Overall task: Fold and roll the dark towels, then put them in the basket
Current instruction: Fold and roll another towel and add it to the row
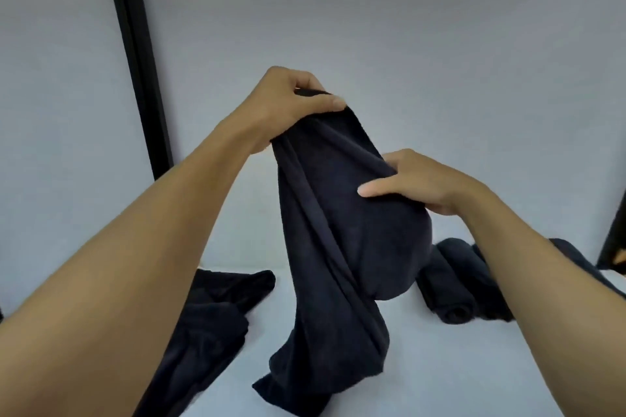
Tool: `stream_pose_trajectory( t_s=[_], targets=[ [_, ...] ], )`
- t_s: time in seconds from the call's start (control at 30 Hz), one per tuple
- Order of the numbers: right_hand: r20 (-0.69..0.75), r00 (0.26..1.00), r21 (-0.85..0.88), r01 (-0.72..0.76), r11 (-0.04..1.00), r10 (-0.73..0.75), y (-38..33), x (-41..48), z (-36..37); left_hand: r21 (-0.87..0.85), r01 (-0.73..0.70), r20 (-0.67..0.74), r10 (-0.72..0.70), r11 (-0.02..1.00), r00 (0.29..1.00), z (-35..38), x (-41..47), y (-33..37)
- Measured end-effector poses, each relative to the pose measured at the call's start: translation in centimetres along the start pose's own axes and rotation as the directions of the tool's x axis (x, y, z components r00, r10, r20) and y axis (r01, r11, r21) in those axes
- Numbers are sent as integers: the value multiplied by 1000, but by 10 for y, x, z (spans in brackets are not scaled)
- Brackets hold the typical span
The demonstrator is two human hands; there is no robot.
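Forearms (135,264) extend, left hand (288,101) pinching the dark towel (332,247) high, right hand (416,183) gripping its side

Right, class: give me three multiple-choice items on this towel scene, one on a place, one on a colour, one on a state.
1. The rolled towels lie: A at the person's left; B at the person's right; C in a basket.
2. The held towel is: A white; B red; C dark.
3. The held towel is: A lifted, hanging loose; B rolled tight; C spread flat.
Key: B, they rest on the table at the right; C, its cloth is near black; A, the left hand grips its top, the right hand its side.
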State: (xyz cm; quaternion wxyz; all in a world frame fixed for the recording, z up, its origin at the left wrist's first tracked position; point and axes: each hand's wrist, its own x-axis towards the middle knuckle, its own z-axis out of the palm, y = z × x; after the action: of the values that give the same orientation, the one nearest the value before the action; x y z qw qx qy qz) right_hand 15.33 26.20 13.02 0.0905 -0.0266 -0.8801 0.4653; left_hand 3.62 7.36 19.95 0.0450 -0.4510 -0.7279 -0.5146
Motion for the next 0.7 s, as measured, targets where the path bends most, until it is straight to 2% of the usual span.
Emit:
stream_pose_trajectory(
  t_s=[0.07, 0.17, 0.27, 0.33, 0.37, 0.43, 0.5, 0.57, 0.63, 0.7],
  targets=[
    [-14, 997, -46, -81, 996, 81, 20, -10, -28, 45, 56, 108, -60, 997, 992, -11, 5, 0],
    [-134, 982, -148, -152, 977, 133, 42, -18, -64, 175, 119, 209, -155, 977, 965, -24, 12, -11],
    [-298, 950, -376, -211, 902, 97, 47, -12, -85, 269, 151, 170, -201, 951, 965, -26, 24, -24],
    [-432, 902, -477, -251, 842, 24, 42, 0, -94, 242, 211, 110, -243, 947, 964, -24, 35, -32],
    [-500, 866, -471, -272, 839, 0, 36, 7, -97, 199, 258, 77, -278, 945, 958, -23, 41, -35],
    [-601, 800, -312, -240, 919, 5, 21, 23, -104, 101, 343, -1, -345, 934, 939, -21, 57, -40],
    [-631, 774, -51, -107, 993, 51, 4, 44, -113, 44, 373, -82, -369, 927, 926, -22, 77, -41],
    [-652, 757, 95, 36, 995, 35, -13, 64, -123, 81, 341, -156, -326, 937, 932, -26, 98, -37],
    [-690, 723, 105, 143, 984, -32, -32, 85, -135, 153, 304, -290, -251, 940, 923, -36, 121, -33],
    [-721, 684, 52, 219, 974, -115, -49, 103, -149, 196, 283, -444, -173, 939, 879, -47, 141, -24]
  ],
)
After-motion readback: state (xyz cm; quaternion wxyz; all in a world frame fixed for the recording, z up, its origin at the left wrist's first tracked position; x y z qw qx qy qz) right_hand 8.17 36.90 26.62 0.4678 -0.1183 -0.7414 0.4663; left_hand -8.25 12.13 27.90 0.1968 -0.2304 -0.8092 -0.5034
